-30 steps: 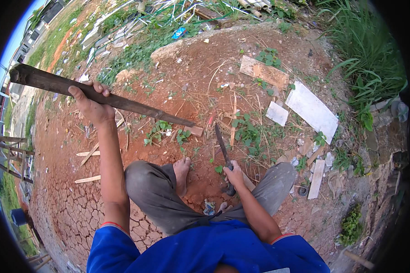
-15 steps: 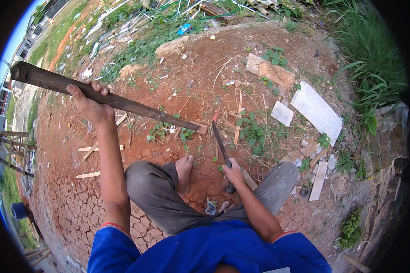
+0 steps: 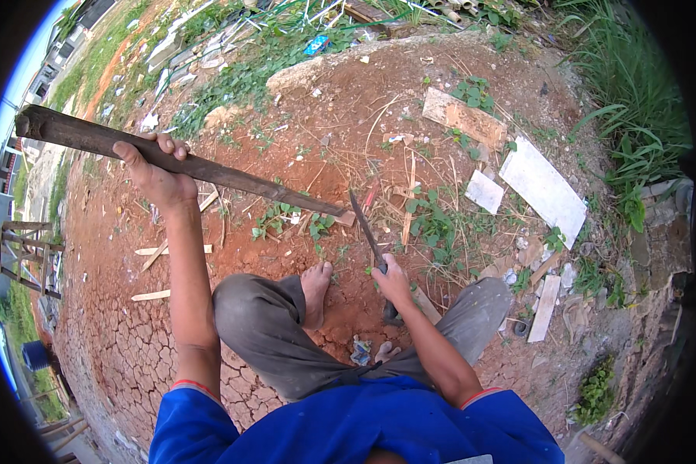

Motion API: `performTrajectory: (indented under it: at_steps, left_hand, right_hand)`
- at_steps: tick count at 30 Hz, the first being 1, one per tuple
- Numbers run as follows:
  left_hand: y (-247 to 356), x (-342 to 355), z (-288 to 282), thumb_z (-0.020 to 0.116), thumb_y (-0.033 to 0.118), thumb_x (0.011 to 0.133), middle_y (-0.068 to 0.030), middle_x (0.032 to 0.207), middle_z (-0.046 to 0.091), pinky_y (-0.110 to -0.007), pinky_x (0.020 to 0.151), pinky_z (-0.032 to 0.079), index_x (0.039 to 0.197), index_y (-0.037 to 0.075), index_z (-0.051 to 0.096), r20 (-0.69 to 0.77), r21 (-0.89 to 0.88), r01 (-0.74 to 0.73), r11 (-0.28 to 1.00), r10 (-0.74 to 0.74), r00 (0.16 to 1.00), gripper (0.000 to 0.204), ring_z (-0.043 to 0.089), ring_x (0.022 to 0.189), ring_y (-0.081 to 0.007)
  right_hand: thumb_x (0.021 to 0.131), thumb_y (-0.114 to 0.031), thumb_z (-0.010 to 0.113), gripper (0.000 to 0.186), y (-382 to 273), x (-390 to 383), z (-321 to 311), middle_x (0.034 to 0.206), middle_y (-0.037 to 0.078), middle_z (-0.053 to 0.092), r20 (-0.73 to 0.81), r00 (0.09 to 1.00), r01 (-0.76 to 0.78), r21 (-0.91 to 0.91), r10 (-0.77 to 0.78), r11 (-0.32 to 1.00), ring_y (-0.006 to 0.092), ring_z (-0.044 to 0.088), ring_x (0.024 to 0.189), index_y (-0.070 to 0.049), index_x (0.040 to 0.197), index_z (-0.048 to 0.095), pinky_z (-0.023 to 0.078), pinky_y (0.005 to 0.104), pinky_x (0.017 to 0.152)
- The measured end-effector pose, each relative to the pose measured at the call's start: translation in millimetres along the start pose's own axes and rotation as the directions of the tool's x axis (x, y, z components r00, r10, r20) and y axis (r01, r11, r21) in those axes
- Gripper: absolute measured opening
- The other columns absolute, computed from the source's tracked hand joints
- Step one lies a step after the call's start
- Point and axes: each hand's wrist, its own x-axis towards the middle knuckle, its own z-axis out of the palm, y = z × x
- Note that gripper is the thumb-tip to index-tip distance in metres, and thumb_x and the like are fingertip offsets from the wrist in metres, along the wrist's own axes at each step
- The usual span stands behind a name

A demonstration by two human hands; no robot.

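My left hand (image 3: 158,174) is closed around a long dark brown wooden pole (image 3: 232,182), near its thicker upper end. The pole slants down to the right, and its thin far end meets a small light-coloured wood piece (image 3: 346,218) by the ground; whether they touch I cannot tell. In my right hand (image 3: 394,280) is a machete (image 3: 367,232), gripped by its dark handle between my bent knees. Its blade points forward and slightly left, with the tip just right of the pole's far end.
Thin wood strips (image 3: 172,250) lie on the reddish cracked soil at left. Toward the right are a white board (image 3: 543,189), a smaller white piece (image 3: 484,192) and a brown plank (image 3: 464,117). Tall grass (image 3: 634,100) lines the far right; a wooden frame (image 3: 27,259) stands at far left.
My right hand has moved slightly forward with the machete, bringing the blade's tip forward and left, past the pole's far end. My left hand and the pole are nearly still.
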Motion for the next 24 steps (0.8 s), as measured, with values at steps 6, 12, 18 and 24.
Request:
performTrajectory:
  at_steps: [6,12,18,24]
  left_hand:
    - [-3.2,1.0,4.1,0.057,0.070,0.092,-0.0033,0.071,0.047,-0.028,0.060,0.041,0.095,0.008,0.051,0.051,-0.008,0.022,1.000,-0.022,0.998,0.063,0.045,0.062,-0.0164]
    - [-7.9,6.6,0.5,0.057,0.071,0.092,-0.0020,0.071,0.045,-0.027,0.061,0.039,0.097,0.008,0.051,0.006,0.048,0.004,0.999,-0.004,1.000,0.064,0.043,0.061,-0.0155]
    - [-11.8,16.6,-7.4,0.056,0.073,0.091,-0.0009,0.071,0.045,-0.029,0.063,0.041,0.098,0.008,0.049,-0.049,0.092,0.013,0.996,-0.009,0.999,0.065,0.043,0.060,-0.0148]
    - [-16.3,18.4,0.3,0.056,0.072,0.092,-0.0022,0.072,0.045,-0.031,0.066,0.040,0.097,0.007,0.046,-0.085,0.171,-0.018,0.985,0.033,0.996,0.066,0.043,0.063,-0.0151]
  right_hand:
    - [0.090,-0.021,0.070,0.043,-138.8,17.0,-32.5,0.082,0.016,0.064,-0.203,0.864,0.476,0.030,-0.461,0.879,0.0295,0.066,0.074,0.001,0.123,0.053,0.052,0.0404,0.069]
    - [0.090,-0.018,0.072,0.031,-147.2,57.3,-7.7,0.078,0.011,0.063,-0.564,0.661,0.663,0.131,-0.495,0.737,0.0228,0.061,0.065,0.001,0.108,0.057,0.051,0.0377,0.063]
    - [0.080,-0.031,0.073,0.038,-34.5,86.0,51.6,0.089,0.021,0.072,0.087,0.975,-0.202,-0.027,0.204,0.979,0.0376,0.072,0.084,0.000,0.101,0.065,0.055,0.0465,0.076]
    - [0.087,-0.026,0.073,0.038,-136.4,71.8,-31.9,0.079,0.014,0.067,-0.217,0.895,0.397,-0.008,-0.389,0.918,0.0261,0.066,0.066,0.001,0.112,0.065,0.052,0.0403,0.067]
